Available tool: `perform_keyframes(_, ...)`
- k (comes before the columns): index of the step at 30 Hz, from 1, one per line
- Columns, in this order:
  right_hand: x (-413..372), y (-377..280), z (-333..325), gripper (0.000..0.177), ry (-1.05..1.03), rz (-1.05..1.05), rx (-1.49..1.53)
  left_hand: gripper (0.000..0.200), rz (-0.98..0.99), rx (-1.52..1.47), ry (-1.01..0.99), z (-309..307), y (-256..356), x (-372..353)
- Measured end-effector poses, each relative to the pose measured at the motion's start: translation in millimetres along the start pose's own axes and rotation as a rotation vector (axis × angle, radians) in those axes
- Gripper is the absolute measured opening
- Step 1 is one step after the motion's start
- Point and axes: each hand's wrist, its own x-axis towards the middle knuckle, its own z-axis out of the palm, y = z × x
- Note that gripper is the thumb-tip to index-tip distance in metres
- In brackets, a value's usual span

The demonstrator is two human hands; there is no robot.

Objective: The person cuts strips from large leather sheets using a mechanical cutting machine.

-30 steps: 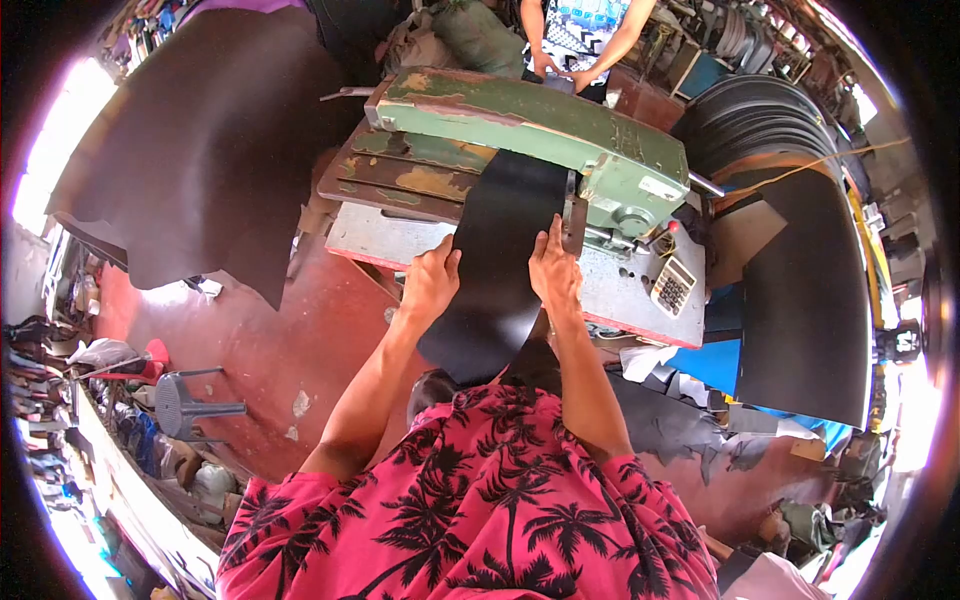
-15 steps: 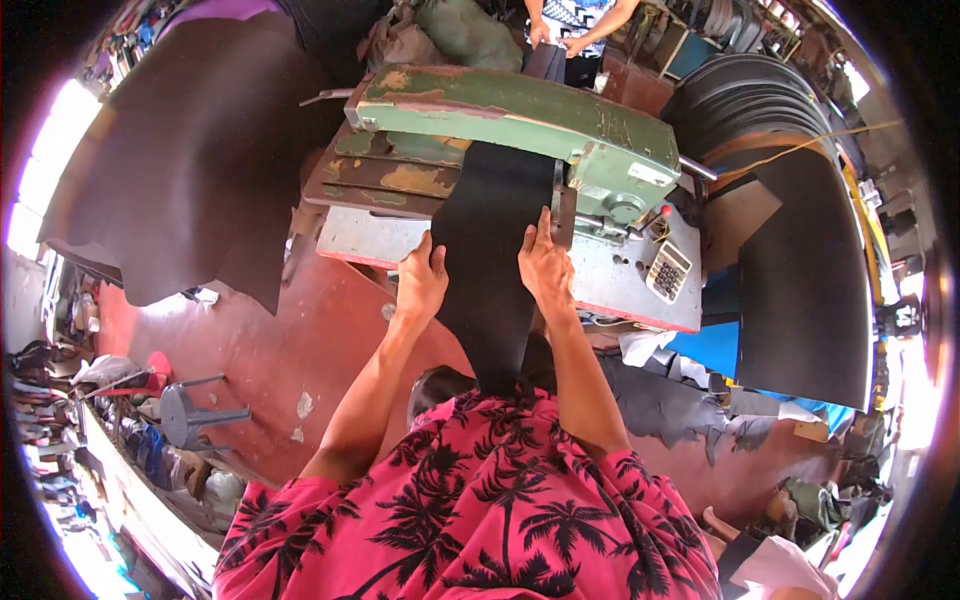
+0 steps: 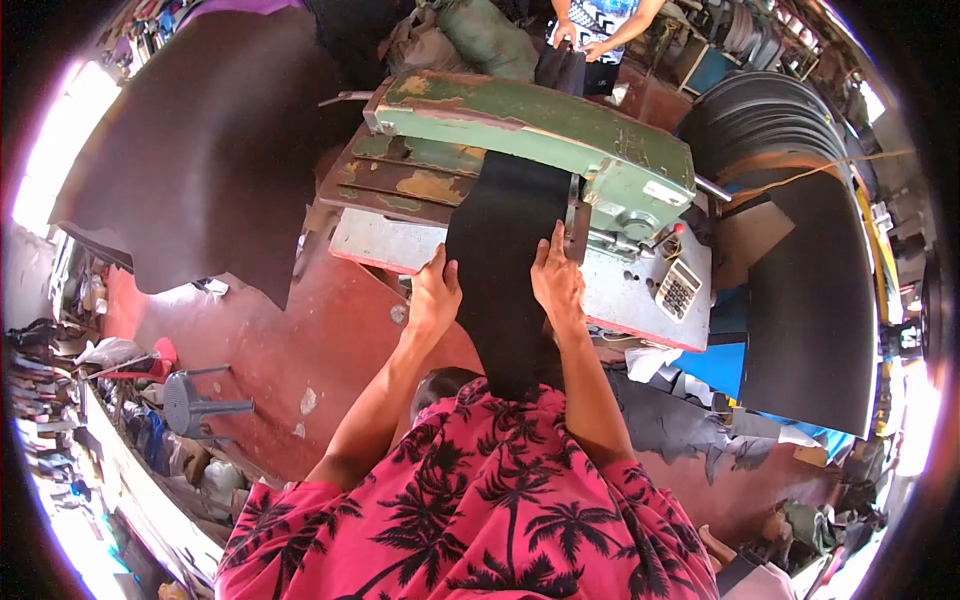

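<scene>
- Nearest: my left hand (image 3: 435,295) curling over left edge of black leather strip (image 3: 505,230), thumb on top.
- My right hand (image 3: 557,280) lying flat, fingers stretched, pressing strip's right edge.
- Strip running from my lap across grey table (image 3: 385,240) into green machine (image 3: 540,125).
- Risk, as I'm judging it: right fingertips sitting near machine mouth, could be getting drawn in. Uneven pressure could be skewing strip.
- Calculator (image 3: 677,290) lying on table, right.
- Beyond: red floor (image 3: 300,340), stool (image 3: 195,400), brown hide (image 3: 200,150) hanging left, co-worker's hands (image 3: 590,45) at far side.
</scene>
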Motion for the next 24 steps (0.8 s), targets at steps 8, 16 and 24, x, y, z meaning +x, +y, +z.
perform_keyframes(8, 1.7, 0.3, 1.0, 0.059, 0.008, -0.013, 0.003, 0.036, -0.029, 0.003, -0.022, 16.5, 1.6, 28.1)
perform_keyframes(16, -0.9, -1.9, -4.3, 0.059, -0.017, -0.019, 0.028, 0.035, -0.169, -0.031, -0.106, 7.4, 20.8, 33.5)
perform_keyframes(24, -0.3, -1.2, -9.3, 0.06, -0.065, -0.022, 0.038, 0.033, -0.035, -0.007, -0.011, 20.3, 12.1, 43.5)
